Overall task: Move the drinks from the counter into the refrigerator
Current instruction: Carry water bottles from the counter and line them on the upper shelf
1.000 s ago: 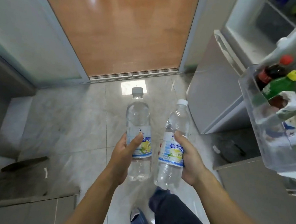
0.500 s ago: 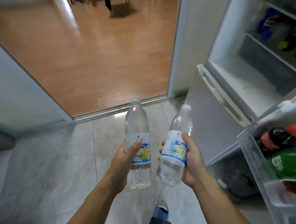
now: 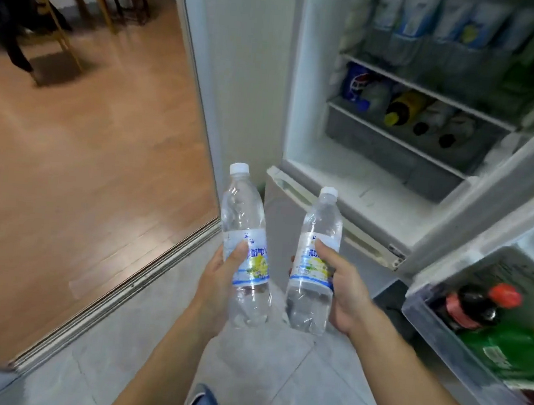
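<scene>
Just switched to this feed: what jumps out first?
Two clear water bottles at centre, one in the left hand, one in the right hand, each grip round the label. Behind them the refrigerator stands open, and the door bin at right holds soda bottles.

Refrigerator open, upper right of frame. Bare floor of compartment at centre right: free. Shelf above: crowded with lying bottles. Door bin at lower right: packed with bottles. Tiled floor below: open passage.
</scene>
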The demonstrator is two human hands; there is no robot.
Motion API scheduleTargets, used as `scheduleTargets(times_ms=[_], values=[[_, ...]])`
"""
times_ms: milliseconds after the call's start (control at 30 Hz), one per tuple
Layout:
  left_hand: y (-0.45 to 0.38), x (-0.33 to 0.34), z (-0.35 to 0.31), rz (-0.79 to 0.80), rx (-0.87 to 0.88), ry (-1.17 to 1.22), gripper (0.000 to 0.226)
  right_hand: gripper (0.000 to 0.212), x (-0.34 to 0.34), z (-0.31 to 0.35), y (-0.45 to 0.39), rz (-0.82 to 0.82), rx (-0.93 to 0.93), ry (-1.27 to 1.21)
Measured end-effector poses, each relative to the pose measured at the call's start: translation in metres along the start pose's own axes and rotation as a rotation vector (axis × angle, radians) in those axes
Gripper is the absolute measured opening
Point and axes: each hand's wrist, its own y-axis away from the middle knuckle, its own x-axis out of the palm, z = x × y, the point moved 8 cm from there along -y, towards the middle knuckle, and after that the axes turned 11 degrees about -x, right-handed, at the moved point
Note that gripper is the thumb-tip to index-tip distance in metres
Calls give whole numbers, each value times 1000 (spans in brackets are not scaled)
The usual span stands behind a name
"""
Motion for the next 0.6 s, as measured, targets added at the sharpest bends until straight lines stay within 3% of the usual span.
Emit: scheduleTargets(times_ms=[167,333,433,600], values=[[-56,36,-76,208,17,-99,75,50,15,63,-22,-228,-241,121],[-95,91,-136,364,147,-224,40,38,12,131,-36,-411,-428,217],[-117,127,-168,399,251,-323,32,40,4,173,-48,-494,-533,231],[-163,182,-202,393,342,-370,48,40,-20,250,-71,-678,-830,224]])
